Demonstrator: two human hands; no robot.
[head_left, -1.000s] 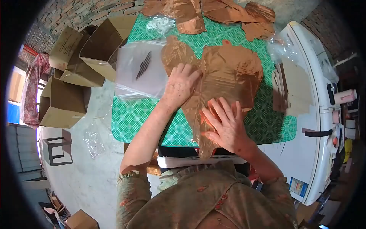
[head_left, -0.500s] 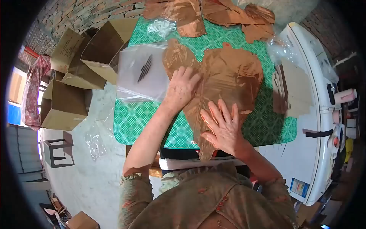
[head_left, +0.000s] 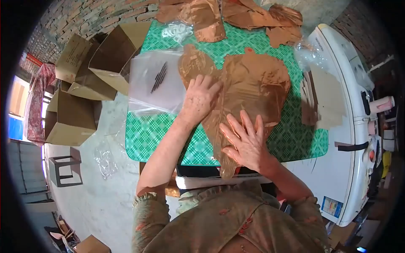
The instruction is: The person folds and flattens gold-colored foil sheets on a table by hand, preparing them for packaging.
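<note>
A crinkled brown sheet of thin, shiny material (head_left: 253, 88) lies spread on the green checked table (head_left: 156, 139), its lower tip hanging over the front edge. My left hand (head_left: 200, 99) rests on its left part with the fingers curled down; whether they pinch the material is hidden. Flat on the lower middle of the sheet, my right hand (head_left: 247, 141) has its fingers spread and holds nothing. Clear plastic sheets (head_left: 141, 80) with a dark mark lie left of my left hand.
More brown pieces (head_left: 249, 17) and white rings in plastic (head_left: 177, 31) lie at the table's far side. Open cardboard boxes (head_left: 71, 118) stand at the left. Flat card pieces (head_left: 329, 97) are at the right, on a white appliance (head_left: 337, 168). A small dark stool (head_left: 65, 170) stands on the floor.
My right hand has shifted very slightly left on the brown sheet. My left hand stays almost in place.
</note>
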